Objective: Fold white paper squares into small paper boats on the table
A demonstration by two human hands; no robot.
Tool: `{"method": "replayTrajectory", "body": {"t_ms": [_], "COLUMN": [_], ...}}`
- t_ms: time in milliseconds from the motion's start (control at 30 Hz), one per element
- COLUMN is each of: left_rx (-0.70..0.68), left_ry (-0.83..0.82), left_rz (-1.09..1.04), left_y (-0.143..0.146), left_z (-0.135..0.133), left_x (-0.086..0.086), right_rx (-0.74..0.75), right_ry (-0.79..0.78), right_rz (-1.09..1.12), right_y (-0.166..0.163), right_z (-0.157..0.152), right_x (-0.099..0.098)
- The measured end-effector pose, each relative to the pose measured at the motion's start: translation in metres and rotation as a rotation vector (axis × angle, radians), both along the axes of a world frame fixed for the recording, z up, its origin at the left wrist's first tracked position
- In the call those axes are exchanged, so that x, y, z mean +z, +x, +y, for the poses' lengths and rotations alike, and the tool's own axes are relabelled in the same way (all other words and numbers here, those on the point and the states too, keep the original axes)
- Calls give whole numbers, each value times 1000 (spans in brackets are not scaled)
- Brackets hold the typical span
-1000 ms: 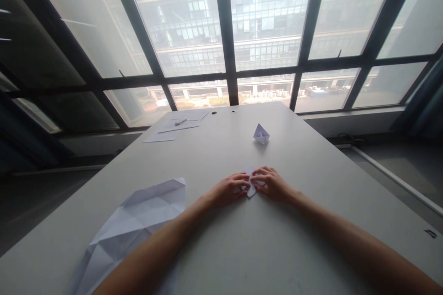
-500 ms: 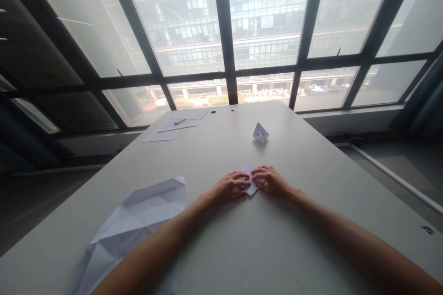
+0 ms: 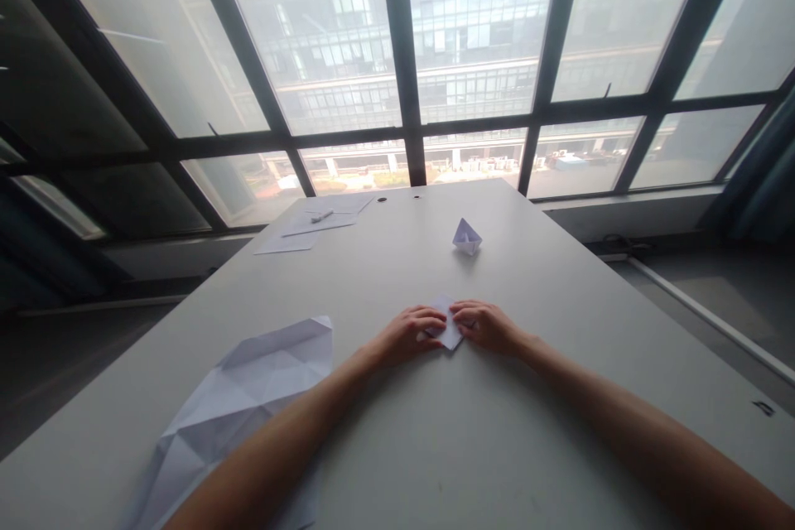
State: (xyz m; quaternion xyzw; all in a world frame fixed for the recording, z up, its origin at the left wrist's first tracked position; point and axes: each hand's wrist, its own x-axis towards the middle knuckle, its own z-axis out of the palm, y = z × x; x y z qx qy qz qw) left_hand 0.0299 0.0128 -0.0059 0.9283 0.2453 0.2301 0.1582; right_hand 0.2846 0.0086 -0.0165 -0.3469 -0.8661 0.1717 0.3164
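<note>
A small piece of folded white paper [image 3: 450,336] lies on the table between my hands. My left hand [image 3: 407,334] grips its left side, thumb nearest me and fingers bent over the top. On the right side, my right hand [image 3: 489,326] holds the paper with curled fingers, which partly cover it. The paper's pointed near corner shows between the two hands. Beyond them a folded paper boat [image 3: 466,238] stands upright, touched by neither hand.
A large creased sheet of paper [image 3: 254,368] lies on the white table [image 3: 378,447] at the left, partly under my left forearm. Flat papers [image 3: 286,243] and a pen [image 3: 322,217] rest at the far left. Windows [image 3: 472,33] rise behind the table.
My fingers have shifted slightly apart on the folded paper, so more of its middle shows. The boat and the other papers have stayed in place.
</note>
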Motion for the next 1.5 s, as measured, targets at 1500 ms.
{"method": "replayTrajectory", "body": {"t_ms": [1500], "left_rx": [47], "left_ry": [-84], "left_rz": [-27], "left_y": [4], "left_z": [-9], "left_x": [9], "right_rx": [-29], "right_ry": [93], "right_rz": [-91], "right_y": [-2], "right_z": [2], "right_x": [-4]}}
